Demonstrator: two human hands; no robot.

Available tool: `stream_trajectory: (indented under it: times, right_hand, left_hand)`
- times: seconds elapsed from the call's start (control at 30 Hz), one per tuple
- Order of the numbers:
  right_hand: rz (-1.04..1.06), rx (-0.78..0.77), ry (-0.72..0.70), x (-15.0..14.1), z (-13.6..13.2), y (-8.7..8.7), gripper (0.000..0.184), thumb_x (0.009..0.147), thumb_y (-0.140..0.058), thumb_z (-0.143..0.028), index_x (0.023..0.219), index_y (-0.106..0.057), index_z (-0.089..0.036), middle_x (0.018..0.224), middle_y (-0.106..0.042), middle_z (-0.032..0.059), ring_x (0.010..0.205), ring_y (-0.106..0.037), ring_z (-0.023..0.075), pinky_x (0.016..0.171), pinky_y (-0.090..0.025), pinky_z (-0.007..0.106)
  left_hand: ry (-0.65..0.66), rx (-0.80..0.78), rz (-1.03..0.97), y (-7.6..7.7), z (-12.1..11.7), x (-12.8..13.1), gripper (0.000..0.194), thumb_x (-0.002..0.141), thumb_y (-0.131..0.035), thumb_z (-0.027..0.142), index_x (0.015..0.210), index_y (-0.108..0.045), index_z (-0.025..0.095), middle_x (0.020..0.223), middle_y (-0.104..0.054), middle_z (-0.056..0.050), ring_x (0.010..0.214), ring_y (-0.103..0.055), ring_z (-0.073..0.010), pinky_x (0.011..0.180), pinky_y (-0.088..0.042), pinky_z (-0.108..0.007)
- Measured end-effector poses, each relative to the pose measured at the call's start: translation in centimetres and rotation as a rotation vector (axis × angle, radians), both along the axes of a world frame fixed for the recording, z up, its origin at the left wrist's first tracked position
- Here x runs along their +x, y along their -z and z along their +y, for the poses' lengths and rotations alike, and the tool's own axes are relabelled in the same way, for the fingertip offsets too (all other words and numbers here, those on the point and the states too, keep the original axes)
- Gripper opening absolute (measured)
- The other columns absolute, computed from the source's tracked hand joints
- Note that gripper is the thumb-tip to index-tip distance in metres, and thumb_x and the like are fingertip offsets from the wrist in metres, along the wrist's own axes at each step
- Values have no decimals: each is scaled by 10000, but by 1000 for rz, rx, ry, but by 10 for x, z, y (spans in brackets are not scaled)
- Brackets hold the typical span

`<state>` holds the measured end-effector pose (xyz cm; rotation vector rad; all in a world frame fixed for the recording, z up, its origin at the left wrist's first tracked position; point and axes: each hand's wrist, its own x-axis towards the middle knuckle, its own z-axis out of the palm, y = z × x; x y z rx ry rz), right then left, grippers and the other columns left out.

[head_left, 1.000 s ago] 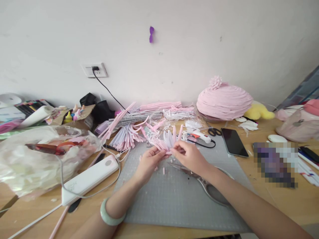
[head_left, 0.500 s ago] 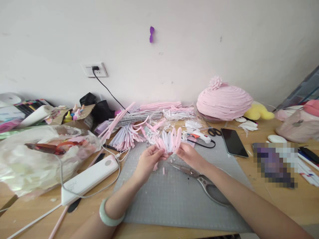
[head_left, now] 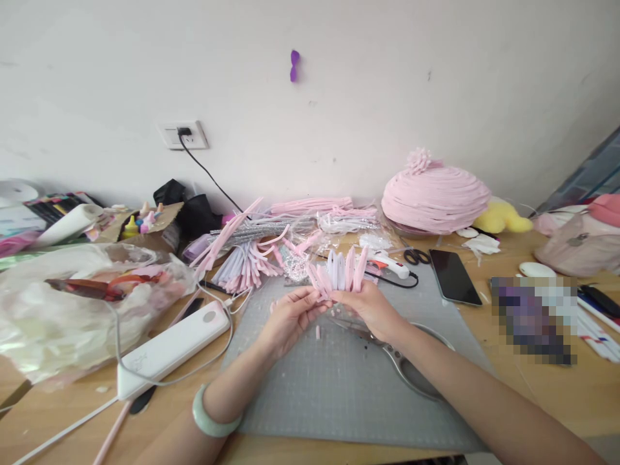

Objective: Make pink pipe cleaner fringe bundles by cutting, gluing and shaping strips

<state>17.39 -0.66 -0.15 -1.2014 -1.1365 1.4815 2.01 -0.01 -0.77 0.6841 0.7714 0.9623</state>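
Between my hands is a row of pink and pale lilac pipe cleaner loops (head_left: 339,271), standing up like a fan. My left hand (head_left: 293,313) pinches the pink loops at the row's left end. My right hand (head_left: 371,307) grips the base of the row at the right, its thumb across the front. Both hands hover over the grey cutting mat (head_left: 329,400). Large metal scissors (head_left: 411,371) lie on the mat, partly hidden under my right hand and forearm. A small pink offcut (head_left: 318,332) rests on the mat below the loops.
Behind the hands lie a bundle of pipe cleaners (head_left: 245,265), a white glue gun (head_left: 392,265) and small black scissors (head_left: 416,256). A phone (head_left: 455,276) and a pink pipe-cleaner dome (head_left: 436,197) are to the right. Left are a white power bank (head_left: 172,352) and a plastic bag (head_left: 87,329).
The loop row has shifted slightly right. My right hand has moved inward along its base, thumb now near the left fingers. The left hand has turned a little, still at the left end.
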Motion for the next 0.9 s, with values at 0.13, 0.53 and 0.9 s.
stream_trajectory:
  times: [0.13,0.53,0.9]
  right_hand:
    - [21,1,12,0,0,-1,233,611,-677,-338,638,-536,-154,451,-388,-87,414,-261,42,409,-190,214]
    - [-110,97,-3,0,-3,0,168,638,-649,-304,647,-563,-159,484,-433,-66,444,-317,60,443,-255,217]
    - [-157,115,-25,-4,-6,5,163,656,-615,-304,635,-580,-146,528,-504,-27,489,-380,88,472,-276,229]
  left_hand:
    - [-6,-65,-57,2,0,1,89,751,-594,47,704,-662,82,732,-700,-61,685,-658,-93,698,-515,-135]
    - [-30,14,-69,8,-8,9,222,578,-782,207,739,-654,122,711,-645,-2,665,-598,-72,704,-475,-160]
    - [-45,378,516,-1,-13,8,260,684,-628,399,605,-594,154,505,-561,15,487,-457,-95,512,-355,-205]
